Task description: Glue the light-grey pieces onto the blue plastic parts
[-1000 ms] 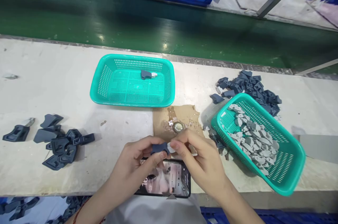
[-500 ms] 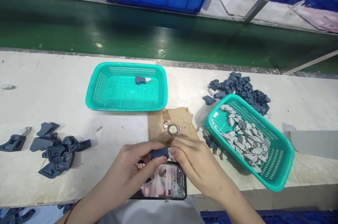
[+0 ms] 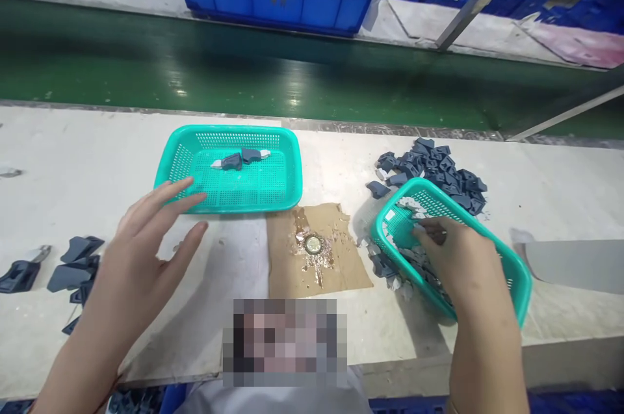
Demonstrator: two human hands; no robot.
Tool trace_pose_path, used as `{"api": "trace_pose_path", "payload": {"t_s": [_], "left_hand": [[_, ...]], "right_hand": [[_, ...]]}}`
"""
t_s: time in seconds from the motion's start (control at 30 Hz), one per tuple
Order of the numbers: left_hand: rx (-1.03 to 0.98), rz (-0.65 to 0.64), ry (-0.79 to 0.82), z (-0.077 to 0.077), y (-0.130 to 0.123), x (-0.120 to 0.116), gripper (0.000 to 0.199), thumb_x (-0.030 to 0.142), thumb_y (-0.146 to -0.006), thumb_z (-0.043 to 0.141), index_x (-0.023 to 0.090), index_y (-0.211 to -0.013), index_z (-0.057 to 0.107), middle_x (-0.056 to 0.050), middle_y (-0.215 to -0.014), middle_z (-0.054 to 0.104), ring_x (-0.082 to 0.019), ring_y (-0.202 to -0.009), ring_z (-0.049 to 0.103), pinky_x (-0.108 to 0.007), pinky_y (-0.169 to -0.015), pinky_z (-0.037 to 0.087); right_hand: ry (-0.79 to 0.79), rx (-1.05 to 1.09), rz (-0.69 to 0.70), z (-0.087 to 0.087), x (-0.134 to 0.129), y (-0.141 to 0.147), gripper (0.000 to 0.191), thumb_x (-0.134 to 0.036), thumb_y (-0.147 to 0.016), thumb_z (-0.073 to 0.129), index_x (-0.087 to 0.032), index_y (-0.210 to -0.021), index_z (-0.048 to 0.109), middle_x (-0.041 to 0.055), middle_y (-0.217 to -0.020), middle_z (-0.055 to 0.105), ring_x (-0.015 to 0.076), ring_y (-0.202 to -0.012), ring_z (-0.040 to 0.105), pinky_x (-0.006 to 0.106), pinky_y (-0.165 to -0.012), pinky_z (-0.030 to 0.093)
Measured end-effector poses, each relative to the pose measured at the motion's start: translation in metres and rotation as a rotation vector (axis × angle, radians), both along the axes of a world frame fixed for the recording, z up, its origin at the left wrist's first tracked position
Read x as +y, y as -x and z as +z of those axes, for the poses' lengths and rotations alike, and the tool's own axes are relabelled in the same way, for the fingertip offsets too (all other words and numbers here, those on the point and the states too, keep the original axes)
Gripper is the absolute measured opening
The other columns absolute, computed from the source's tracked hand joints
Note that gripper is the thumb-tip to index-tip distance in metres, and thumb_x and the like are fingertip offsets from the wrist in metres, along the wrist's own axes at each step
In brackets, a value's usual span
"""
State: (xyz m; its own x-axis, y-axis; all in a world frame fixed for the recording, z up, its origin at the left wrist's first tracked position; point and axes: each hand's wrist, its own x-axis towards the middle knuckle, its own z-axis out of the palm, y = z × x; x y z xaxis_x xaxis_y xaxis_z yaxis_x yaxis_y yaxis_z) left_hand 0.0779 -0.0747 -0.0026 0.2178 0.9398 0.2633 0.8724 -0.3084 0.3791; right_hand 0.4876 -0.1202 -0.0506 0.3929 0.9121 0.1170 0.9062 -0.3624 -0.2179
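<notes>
Left hand (image 3: 146,250): fingers spread wide, nothing in the grip, over the near-left side of the left basket (image 3: 244,208); can't tell if it touches the rim. Right hand (image 3: 461,255): down inside the right basket (image 3: 522,281), thumb and fingers pinched narrow at the pale pieces (image 3: 410,204). Can't tell if one's between the tips.

Pale pieces lie loose in that basket. Dark parts (image 3: 439,170) are heaped just behind it. Two dark parts with pale tips (image 3: 231,161) lie in the left basket. Between the baskets: cardboard (image 3: 287,277) with a small round dish (image 3: 313,244), wet-looking shine around it.

Handling, my guess: pale pieces light, stiff, maybe brittle at thin edges. Fingertip pinch across the thick middle, light pressure. Dark parts look like rigid plastic, also light; take by the broad sides. Wet stuff could make either slick or tacky, can't tell which.
</notes>
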Motion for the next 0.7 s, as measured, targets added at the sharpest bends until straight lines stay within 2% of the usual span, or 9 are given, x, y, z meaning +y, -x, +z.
{"api": "trace_pose_path", "payload": {"t_s": [0.1,0.17,0.23,0.3,0.4,0.47,0.6,0.7], "left_hand": [[0.045,0.085,-0.068,-0.003,0.022,-0.011,0.03,0.038,-0.101,0.052,0.019,-0.119,0.067,-0.016,-0.134,0.068,-0.037,-0.129,0.061,-0.054,-0.109,0.047],[0.111,0.138,-0.085,-0.008,0.039,-0.016,0.037,0.043,-0.1,0.049,0.015,-0.116,0.068,-0.021,-0.127,0.07,-0.04,-0.124,0.064,-0.057,-0.108,0.046],[0.192,0.198,-0.057,-0.014,0.056,-0.022,0.048,0.049,-0.1,0.045,0.011,-0.117,0.067,-0.026,-0.131,0.067,-0.044,-0.125,0.063,-0.06,-0.11,0.042],[0.269,0.24,0.01,-0.02,0.07,-0.029,0.057,0.053,-0.1,0.039,0.008,-0.125,0.064,-0.029,-0.144,0.057,-0.047,-0.133,0.055,-0.062,-0.113,0.037],[0.303,0.191,0.126,-0.028,0.083,-0.041,0.063,0.056,-0.099,0.036,0.009,-0.136,0.057,-0.027,-0.16,0.042,-0.045,-0.145,0.041,-0.061,-0.119,0.032],[0.298,0.135,0.141,-0.03,0.086,-0.048,0.059,0.054,-0.1,0.039,0.012,-0.137,0.057,-0.022,-0.161,0.042,-0.043,-0.146,0.041,-0.06,-0.119,0.032],[0.346,0.032,0.026,-0.033,0.089,-0.052,0.043,0.046,-0.098,0.049,0.015,-0.122,0.067,-0.02,-0.144,0.061,-0.046,-0.134,0.051,-0.066,-0.111,0.037],[0.337,-0.072,-0.041,-0.034,0.093,-0.05,0.034,0.036,-0.099,0.047,0.016,-0.104,0.074,-0.021,-0.12,0.075,-0.047,-0.123,0.06,-0.067,-0.102,0.042]], "right_hand": [[-0.03,-0.01,0.062,-0.007,0.0,-0.001,0.01,-0.03,-0.084,0.061,-0.027,-0.079,0.069,0.0114,-0.067,0.072,0.0326,-0.054,0.062,0.039,-0.047,0.038],[-0.058,0.023,0.073,-0.005,-0.001,-0.001,0.013,-0.032,-0.086,0.059,-0.026,-0.082,0.07,0.0112,-0.069,0.073,0.0331,-0.055,0.063,0.04,-0.048,0.04],[-0.085,0.109,0.052,0.003,-0.003,0.003,0.02,-0.041,-0.088,0.059,-0.027,-0.087,0.073,0.0092,-0.068,0.072,0.0324,-0.056,0.063,0.04,-0.047,0.04],[-0.119,0.258,0.007,0.016,-0.006,0.012,0.028,-0.054,-0.089,0.062,-0.03,-0.092,0.075,0.0071,-0.071,0.072,0.0315,-0.06,0.065,0.038,-0.046,0.041],[-0.168,0.51,-0.021,0.037,-0.011,0.033,0.031,-0.061,-0.086,0.067,-0.036,-0.1,0.078,0.004,-0.093,0.076,0.0301,-0.079,0.069,0.038,-0.054,0.047],[-0.187,0.632,0.029,0.045,-0.014,0.049,0.026,-0.058,-0.087,0.068,-0.038,-0.099,0.079,0.0028,-0.093,0.074,0.0266,-0.081,0.067,0.036,-0.061,0.049],[-0.092,0.842,0.169,0.041,-0.013,0.078,0.021,-0.05,-0.093,0.065,-0.035,-0.099,0.079,0.0009,-0.069,0.063,0.0183,-0.064,0.06,0.029,-0.056,0.048],[0.006,0.991,0.214,0.029,-0.007,0.095,0.021,-0.045,-0.094,0.066,-0.031,-0.102,0.078,0.0,-0.069,0.063,0.0154,-0.064,0.06,0.025,-0.056,0.05]]}}
